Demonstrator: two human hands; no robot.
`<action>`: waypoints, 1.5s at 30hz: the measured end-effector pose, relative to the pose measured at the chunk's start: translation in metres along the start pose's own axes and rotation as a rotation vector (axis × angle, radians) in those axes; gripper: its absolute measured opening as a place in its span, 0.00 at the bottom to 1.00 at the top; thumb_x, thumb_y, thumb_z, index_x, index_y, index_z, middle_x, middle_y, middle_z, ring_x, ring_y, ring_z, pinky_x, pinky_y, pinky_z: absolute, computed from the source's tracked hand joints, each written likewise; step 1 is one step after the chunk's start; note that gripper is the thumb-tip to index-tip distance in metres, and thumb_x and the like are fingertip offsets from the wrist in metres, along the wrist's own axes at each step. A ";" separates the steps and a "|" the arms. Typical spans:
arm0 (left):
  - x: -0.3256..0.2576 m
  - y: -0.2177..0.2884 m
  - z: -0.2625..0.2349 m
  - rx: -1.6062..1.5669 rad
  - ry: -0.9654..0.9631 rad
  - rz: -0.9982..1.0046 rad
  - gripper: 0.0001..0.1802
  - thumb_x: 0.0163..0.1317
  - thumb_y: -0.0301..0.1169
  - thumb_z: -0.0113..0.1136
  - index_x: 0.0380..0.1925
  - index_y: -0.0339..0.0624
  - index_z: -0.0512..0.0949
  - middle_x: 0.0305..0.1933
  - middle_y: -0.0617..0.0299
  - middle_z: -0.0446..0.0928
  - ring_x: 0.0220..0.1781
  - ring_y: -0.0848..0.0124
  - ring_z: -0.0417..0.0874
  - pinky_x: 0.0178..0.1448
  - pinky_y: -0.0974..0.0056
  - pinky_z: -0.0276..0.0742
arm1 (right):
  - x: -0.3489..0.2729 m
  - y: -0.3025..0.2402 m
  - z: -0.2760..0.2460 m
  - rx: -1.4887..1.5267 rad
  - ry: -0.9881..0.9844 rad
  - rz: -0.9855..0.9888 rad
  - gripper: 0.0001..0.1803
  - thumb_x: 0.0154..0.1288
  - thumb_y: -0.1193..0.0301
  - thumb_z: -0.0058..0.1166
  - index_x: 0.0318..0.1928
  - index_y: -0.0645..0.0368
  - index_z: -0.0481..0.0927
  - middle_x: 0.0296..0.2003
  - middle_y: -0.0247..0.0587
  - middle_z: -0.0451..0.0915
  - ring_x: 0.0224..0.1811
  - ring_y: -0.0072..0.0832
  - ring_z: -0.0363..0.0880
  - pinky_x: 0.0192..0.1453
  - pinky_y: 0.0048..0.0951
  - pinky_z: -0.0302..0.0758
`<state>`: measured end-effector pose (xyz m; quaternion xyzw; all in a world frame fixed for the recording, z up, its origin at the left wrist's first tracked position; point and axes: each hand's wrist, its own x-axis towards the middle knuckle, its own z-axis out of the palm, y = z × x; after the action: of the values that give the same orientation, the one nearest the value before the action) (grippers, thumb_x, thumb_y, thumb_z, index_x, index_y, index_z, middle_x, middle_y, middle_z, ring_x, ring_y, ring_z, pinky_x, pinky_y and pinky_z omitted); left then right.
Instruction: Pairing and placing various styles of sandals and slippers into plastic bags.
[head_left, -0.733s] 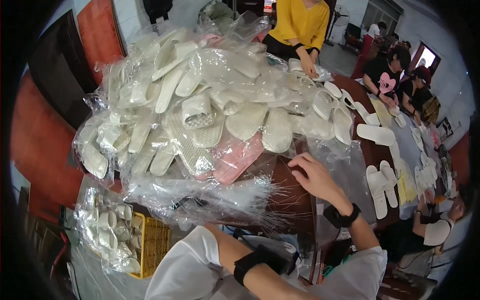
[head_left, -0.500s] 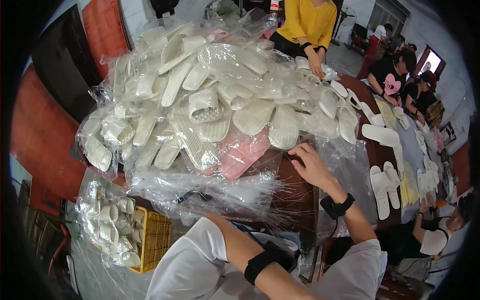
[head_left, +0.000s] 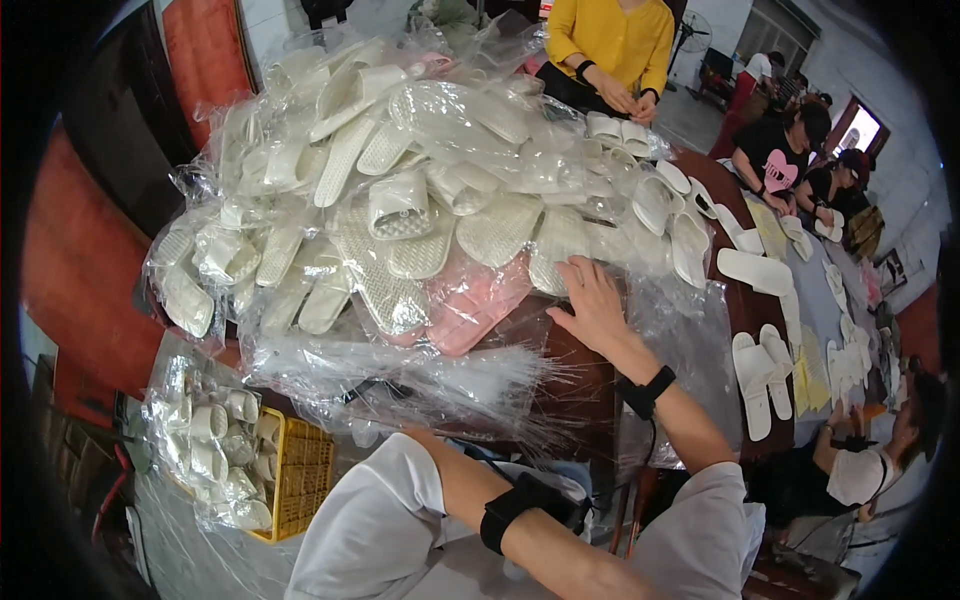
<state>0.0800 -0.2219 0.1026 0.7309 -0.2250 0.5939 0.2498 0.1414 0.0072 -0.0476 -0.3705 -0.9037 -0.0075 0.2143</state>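
Observation:
My right hand (head_left: pixel 592 308) reaches over the near edge of a large heap of bagged slippers (head_left: pixel 420 115). Its fingers are stretched and the thumb stands apart, with nothing held. The fingertips are at the edge of a cream slipper (head_left: pixel 556 245) in clear plastic; whether they press on it I cannot tell. Left of the hand lies a pink slipper (head_left: pixel 475 305), also in a bag. My left forearm (head_left: pixel 465 482), with a black band at the wrist, bends back toward the lower edge, and the left hand is out of the picture.
Clear plastic bags (head_left: pixel 400 385) lie along the table's near edge, with more (head_left: pixel 675 350) right of my hand. A yellow crate (head_left: pixel 303 470) of bagged slippers stands lower left. Loose white slippers (head_left: pixel 762 380) line the right side. A person in yellow (head_left: pixel 610 50) stands across; others work at right.
My right hand has moved slightly up and left, onto the cream slipper's edge. The person in yellow has drawn both hands up from the slippers. The view has shifted a little.

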 end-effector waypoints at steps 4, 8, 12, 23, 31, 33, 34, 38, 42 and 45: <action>0.006 -0.005 0.018 -0.040 0.034 0.095 0.10 0.66 0.37 0.51 0.38 0.48 0.80 0.50 0.54 0.76 0.44 0.60 0.78 0.44 0.58 0.73 | 0.007 -0.004 0.007 0.044 0.060 -0.013 0.38 0.49 0.65 0.69 0.59 0.61 0.67 0.56 0.53 0.66 0.60 0.51 0.65 0.62 0.49 0.66; 0.004 0.000 0.037 -0.078 0.065 0.188 0.12 0.67 0.38 0.49 0.36 0.48 0.81 0.49 0.54 0.77 0.43 0.61 0.78 0.43 0.59 0.73 | 0.013 -0.008 0.009 0.075 0.022 0.020 0.40 0.48 0.65 0.70 0.61 0.60 0.66 0.58 0.53 0.64 0.62 0.51 0.64 0.63 0.49 0.65; 0.025 0.005 0.055 -0.037 -0.027 0.126 0.16 0.66 0.44 0.45 0.35 0.46 0.77 0.49 0.55 0.75 0.44 0.61 0.76 0.46 0.56 0.71 | 0.026 -0.019 0.024 0.011 0.084 -0.045 0.45 0.47 0.64 0.71 0.65 0.58 0.62 0.62 0.53 0.62 0.65 0.52 0.61 0.65 0.50 0.64; 0.032 0.010 0.041 -0.605 0.148 -0.248 0.21 0.64 0.45 0.52 0.44 0.37 0.77 0.37 0.49 0.77 0.42 0.53 0.79 0.43 0.49 0.72 | 0.044 0.001 0.028 0.100 0.210 -0.087 0.27 0.54 0.81 0.57 0.57 0.54 0.74 0.55 0.44 0.74 0.55 0.49 0.74 0.58 0.43 0.74; -0.055 -0.035 -0.086 0.876 -0.034 -0.857 0.30 0.46 0.28 0.67 0.54 0.42 0.73 0.54 0.49 0.68 0.52 0.51 0.70 0.56 0.51 0.67 | 0.026 0.011 -0.015 0.304 0.367 0.053 0.15 0.60 0.81 0.52 0.47 0.56 0.79 0.52 0.41 0.79 0.46 0.45 0.80 0.47 0.38 0.78; -0.089 -0.057 -0.119 1.280 -0.069 -0.935 0.35 0.44 0.29 0.70 0.56 0.42 0.71 0.58 0.48 0.66 0.59 0.48 0.67 0.59 0.49 0.64 | 0.023 0.005 -0.026 0.334 0.395 0.032 0.14 0.61 0.81 0.52 0.47 0.56 0.80 0.52 0.41 0.79 0.45 0.45 0.81 0.46 0.37 0.79; -0.094 -0.061 -0.135 1.373 -0.113 -0.932 0.38 0.44 0.28 0.70 0.59 0.42 0.69 0.63 0.47 0.63 0.62 0.47 0.65 0.59 0.48 0.64 | 0.020 0.003 -0.036 0.381 0.352 0.102 0.14 0.61 0.81 0.52 0.47 0.55 0.80 0.52 0.40 0.79 0.44 0.44 0.81 0.44 0.36 0.79; -0.123 -0.076 -0.180 1.635 -0.176 -0.914 0.34 0.44 0.25 0.68 0.57 0.43 0.72 0.57 0.53 0.71 0.59 0.53 0.70 0.59 0.51 0.65 | 0.009 0.003 -0.053 0.406 0.361 0.089 0.14 0.61 0.82 0.52 0.47 0.56 0.79 0.51 0.41 0.79 0.43 0.43 0.82 0.43 0.33 0.79; -0.110 -0.068 -0.196 1.457 -0.158 -0.899 0.19 0.50 0.23 0.59 0.44 0.47 0.81 0.42 0.62 0.81 0.46 0.58 0.77 0.51 0.56 0.71 | -0.004 0.005 -0.078 0.427 0.325 0.059 0.16 0.60 0.82 0.55 0.48 0.57 0.79 0.48 0.42 0.80 0.44 0.41 0.82 0.45 0.32 0.78; -0.094 -0.066 -0.197 1.367 -0.096 -0.848 0.19 0.47 0.19 0.58 0.41 0.46 0.82 0.37 0.60 0.81 0.42 0.56 0.78 0.49 0.55 0.72 | -0.012 0.001 -0.105 0.488 0.270 0.054 0.17 0.59 0.81 0.57 0.50 0.57 0.78 0.47 0.42 0.80 0.47 0.39 0.82 0.47 0.32 0.78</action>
<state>-0.0458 -0.0437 0.0377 0.7699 0.4744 0.4227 -0.0585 0.1897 -0.0178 0.0432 -0.3274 -0.8319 0.1669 0.4158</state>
